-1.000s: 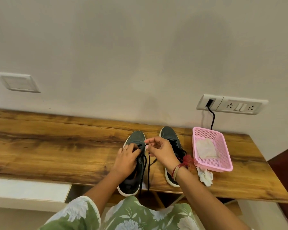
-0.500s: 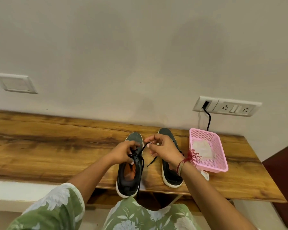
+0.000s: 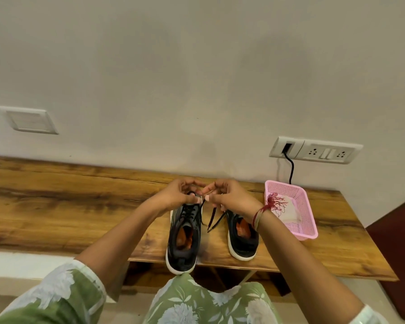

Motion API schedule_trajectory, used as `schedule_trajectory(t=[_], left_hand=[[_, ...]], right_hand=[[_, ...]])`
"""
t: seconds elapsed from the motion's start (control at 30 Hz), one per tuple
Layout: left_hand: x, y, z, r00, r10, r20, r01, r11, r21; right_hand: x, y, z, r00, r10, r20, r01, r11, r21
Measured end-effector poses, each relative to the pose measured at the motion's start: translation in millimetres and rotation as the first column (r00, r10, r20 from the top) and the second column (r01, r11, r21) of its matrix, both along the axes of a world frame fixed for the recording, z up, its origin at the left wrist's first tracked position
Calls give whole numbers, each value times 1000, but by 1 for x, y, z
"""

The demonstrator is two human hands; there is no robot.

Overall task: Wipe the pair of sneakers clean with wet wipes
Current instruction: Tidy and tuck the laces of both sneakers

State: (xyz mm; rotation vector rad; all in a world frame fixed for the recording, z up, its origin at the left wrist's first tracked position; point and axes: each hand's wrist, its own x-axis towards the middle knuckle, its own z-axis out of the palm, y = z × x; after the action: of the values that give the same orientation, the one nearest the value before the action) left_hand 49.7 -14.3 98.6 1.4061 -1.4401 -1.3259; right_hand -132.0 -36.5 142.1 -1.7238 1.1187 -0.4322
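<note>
Now, left sneaker (image 3: 184, 239): heel overhangs the table's (image 3: 80, 206) near edge; judged risk, a tug on the lace (image 3: 212, 220) could tip it off.
lace ends: dangle loose beside that sneaker.
left hand (image 3: 175, 195), right hand (image 3: 229, 198): fingers curled, pinching the lace above the sneaker's toe.
right sneaker (image 3: 242, 245): flat on the table.
wipe (image 3: 290, 215): in pink basket (image 3: 307, 235), table's right end.

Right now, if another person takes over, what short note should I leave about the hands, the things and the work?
The left hand and the right hand: each grip pinches the black laces of the left dark sneaker with white sole. The matching right sneaker stands beside it on the brown wooden table. A white wipe lies in the pink plastic basket. Done: cannot tell. Left: finish the laces, wipe both sneakers if needed.
</note>
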Motion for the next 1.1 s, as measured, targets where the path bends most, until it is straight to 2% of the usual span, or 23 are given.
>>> schedule_trajectory(t=[0.1,0.2,0.33,0.47,0.57,0.6,0.67,0.77,0.87,0.97,1.1], left_hand=[[-2,5,22,998,-44,45,46,998,-37],[-5,5,43,996,-14,89,24,994,-109],[-10,4,59,971,-27,239,78,975,-209],[-12,8,69,948,-13,319,102,959,-266],[-4,9,68,926,57,374,63,951,-302],[-1,8,67,921,82,380,46,947,-317],[1,8,67,914,128,385,21,933,-359],[0,9,74,916,166,366,10,900,-435],[-1,8,82,890,193,413,32,877,-479],[1,8,88,890,209,404,23,866,-500],[7,11,97,916,232,326,-36,860,-510]], right_hand=[[-1,0,21,1000,-9,-8,9,999,-32],[-1,0,40,999,-38,34,40,996,-73],[2,0,65,996,-11,92,22,992,-123],[4,2,83,994,19,112,6,975,-220],[-18,-11,81,961,-103,255,135,984,-112],[-29,-19,72,960,-147,238,168,983,-69],[-44,-32,38,990,-133,49,133,991,-4],[-25,-33,-20,970,134,-203,-127,991,46],[18,-26,-57,913,311,-265,-306,950,62],[48,-25,-70,894,362,-264,-357,932,68],[66,-25,-70,854,395,-340,-411,911,28]])
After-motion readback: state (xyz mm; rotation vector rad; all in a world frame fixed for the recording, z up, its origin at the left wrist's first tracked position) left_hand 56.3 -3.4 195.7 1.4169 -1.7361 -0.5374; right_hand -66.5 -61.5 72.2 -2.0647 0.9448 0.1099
